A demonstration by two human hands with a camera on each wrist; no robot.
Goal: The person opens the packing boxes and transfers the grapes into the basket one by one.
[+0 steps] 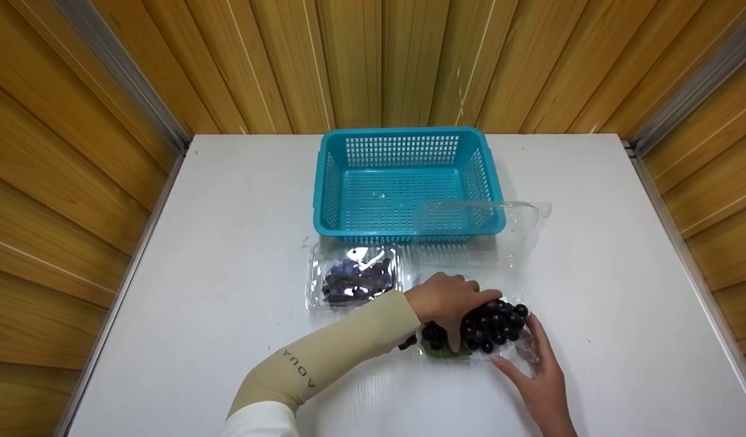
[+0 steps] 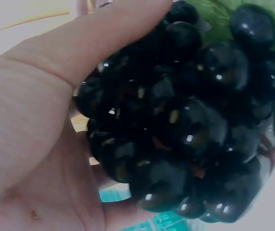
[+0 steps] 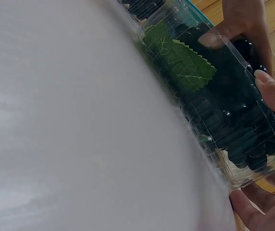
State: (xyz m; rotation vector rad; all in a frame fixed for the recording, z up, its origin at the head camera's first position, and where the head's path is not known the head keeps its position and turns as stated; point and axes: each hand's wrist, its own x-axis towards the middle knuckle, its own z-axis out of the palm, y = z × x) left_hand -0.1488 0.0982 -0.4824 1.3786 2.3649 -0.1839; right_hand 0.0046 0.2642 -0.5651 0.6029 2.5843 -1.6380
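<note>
A bunch of dark grapes (image 1: pixel 493 328) sits in a clear plastic clamshell box (image 3: pixel 224 171) whose lid (image 1: pixel 518 233) stands raised at the back. My left hand (image 1: pixel 448 301) reaches in from above and grips the bunch, thumb on the near side; in the left wrist view its palm (image 2: pixel 31 120) curves around the grapes (image 2: pixel 195 125). A green leaf (image 3: pixel 188 65) shows through the near wall. My right hand (image 1: pixel 542 379) holds the box at its right end, thumb at the near rim and fingers around the far corner.
Behind the box stands a turquoise plastic basket (image 1: pixel 320 188), overlapped by the raised lid in the head view. A second clamshell (image 1: pixel 314 285), closed over dark grapes, lies to the left. The white table (image 1: pixel 227 255) is bordered by wood-patterned walls (image 1: pixel 403 60).
</note>
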